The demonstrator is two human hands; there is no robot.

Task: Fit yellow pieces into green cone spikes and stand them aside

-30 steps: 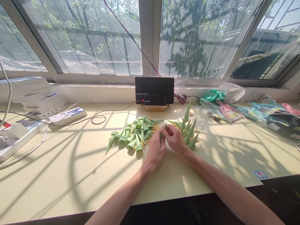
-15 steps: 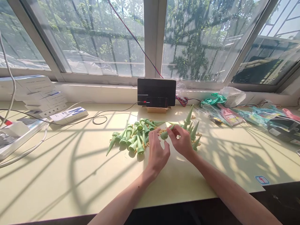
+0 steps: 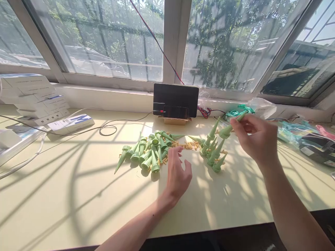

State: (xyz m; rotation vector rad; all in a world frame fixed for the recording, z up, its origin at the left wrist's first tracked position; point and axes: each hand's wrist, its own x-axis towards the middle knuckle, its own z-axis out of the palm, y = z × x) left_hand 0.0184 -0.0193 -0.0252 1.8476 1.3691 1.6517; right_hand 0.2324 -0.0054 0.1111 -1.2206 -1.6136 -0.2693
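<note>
My right hand (image 3: 255,139) is raised at the right, its fingers closed on a green cone (image 3: 227,130) with a wide collar. Below and left of it, several green cones (image 3: 215,153) stand or lean in a group. My left hand (image 3: 179,170) rests near the middle with its fingers apart and nothing visible in them. Beside it on the left lies a heap of green cones (image 3: 154,148). Small tan pieces (image 3: 192,145) are scattered between the heap and the group.
A black tablet (image 3: 175,99) stands at the back on a small cardboard box (image 3: 175,121). White boxes (image 3: 70,123) and cables are at the left. Green and clear plastic bags (image 3: 261,107) and a black item (image 3: 319,144) lie at the right of the table (image 3: 117,209).
My right hand has moved right and up with a green cone, away from my left hand, which stays near the middle. The view has shifted slightly.
</note>
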